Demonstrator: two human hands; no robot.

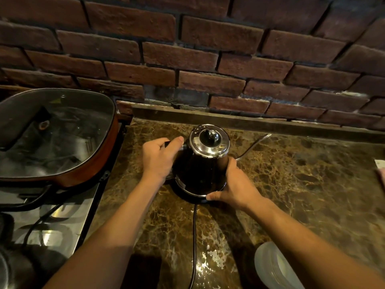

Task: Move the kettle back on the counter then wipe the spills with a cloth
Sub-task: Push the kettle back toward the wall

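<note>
glossy marble counter [291,184], shiny metal kettle [200,170]

Glossy black kettle [201,170] with chrome lid [208,142], centre; brown gold-veined marble counter [291,184]; dark red brick wall [187,49], top; orange-red pan [68,174], left; black cord [194,236]; translucent white container [275,268], lower right
</note>
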